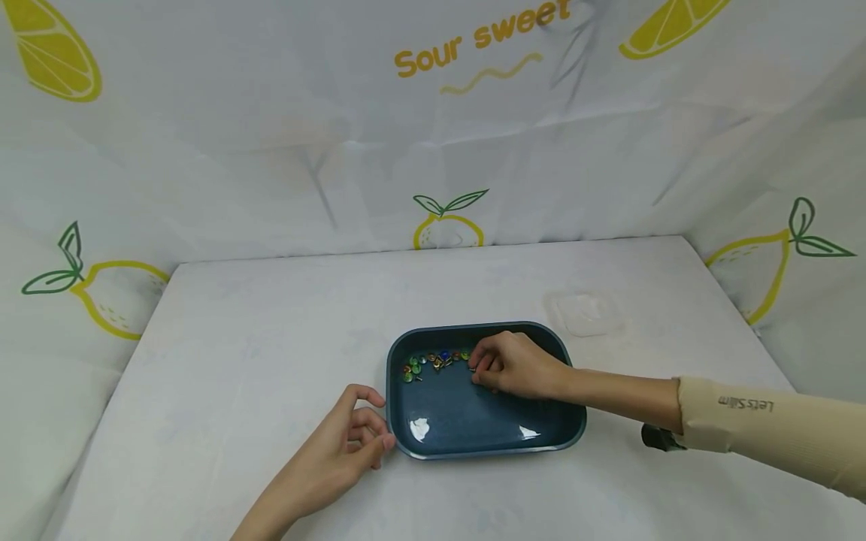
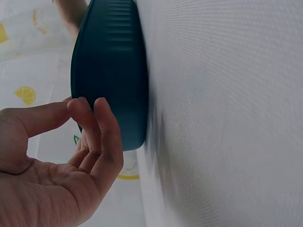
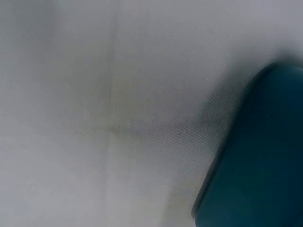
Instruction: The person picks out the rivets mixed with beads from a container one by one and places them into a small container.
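Tray [image 1: 460, 417]: Dark blue, it sits on white cloth [image 1: 237, 391] between the left hand [image 1: 338, 451] and the right hand [image 1: 517, 367].
Glossy pieces [image 1: 416, 367]: Green, amber, blue and gold-toned, too small for us to name, they curve loosely along the tray floor from just beside the right fingertips toward the left hand's side.
Right-hand grip: Reaching into the tray, thumb and forefinger drawn narrow at the row's end; whether they pinch a piece, we cannot tell.
Left-hand pose: Loosely curled and seemingly empty at the tray's near end wall, fingertips at or just beside the rim; contact we cannot confirm.
Clear container [image 1: 585, 313]: On the cloth beyond the right hand, well apart from both hands.
Row trouble: We judge a low sweep of the right fingers the likeliest spoiler; it could brush neighbouring pieces, sending them sliding over a slick-looking floor.
Rim trouble: Should the left fingers nudge the wall, or the right forearm [image 1: 629, 394] catch the rim, we would expect a jolt and a scattered row.
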Available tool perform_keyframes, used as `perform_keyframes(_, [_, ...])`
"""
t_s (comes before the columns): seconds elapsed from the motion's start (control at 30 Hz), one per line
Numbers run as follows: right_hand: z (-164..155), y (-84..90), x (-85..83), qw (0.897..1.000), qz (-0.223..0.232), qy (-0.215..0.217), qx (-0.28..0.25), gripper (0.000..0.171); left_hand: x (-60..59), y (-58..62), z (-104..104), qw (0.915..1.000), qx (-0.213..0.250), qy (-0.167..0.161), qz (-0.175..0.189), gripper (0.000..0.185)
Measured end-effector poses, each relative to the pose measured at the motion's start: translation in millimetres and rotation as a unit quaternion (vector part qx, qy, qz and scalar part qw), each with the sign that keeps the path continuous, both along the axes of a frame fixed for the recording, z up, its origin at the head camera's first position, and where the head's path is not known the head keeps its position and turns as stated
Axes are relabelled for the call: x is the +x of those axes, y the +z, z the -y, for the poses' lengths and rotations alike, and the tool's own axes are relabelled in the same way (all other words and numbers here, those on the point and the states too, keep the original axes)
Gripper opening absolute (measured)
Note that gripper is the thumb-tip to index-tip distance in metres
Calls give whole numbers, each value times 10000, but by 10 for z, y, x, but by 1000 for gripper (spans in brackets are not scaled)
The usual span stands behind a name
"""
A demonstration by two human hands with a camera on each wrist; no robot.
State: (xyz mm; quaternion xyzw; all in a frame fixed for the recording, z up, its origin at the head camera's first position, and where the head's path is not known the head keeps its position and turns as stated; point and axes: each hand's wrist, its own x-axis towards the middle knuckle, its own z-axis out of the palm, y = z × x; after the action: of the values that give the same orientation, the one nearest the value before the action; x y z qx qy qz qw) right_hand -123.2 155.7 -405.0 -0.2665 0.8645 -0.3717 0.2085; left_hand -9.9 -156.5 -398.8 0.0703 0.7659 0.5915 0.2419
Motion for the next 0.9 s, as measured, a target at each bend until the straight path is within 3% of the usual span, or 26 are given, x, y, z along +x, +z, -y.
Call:
perform_keyframes(0.3, [4, -33, -7, 9996, -261, 119, 49, 4, -3, 13, -14, 9999, -73, 87, 55, 48])
perform_keyframes(0.9, [5, 0, -17, 9993, -316, 173, 135, 4, -10, 24, -21, 9999, -95, 105, 93, 47])
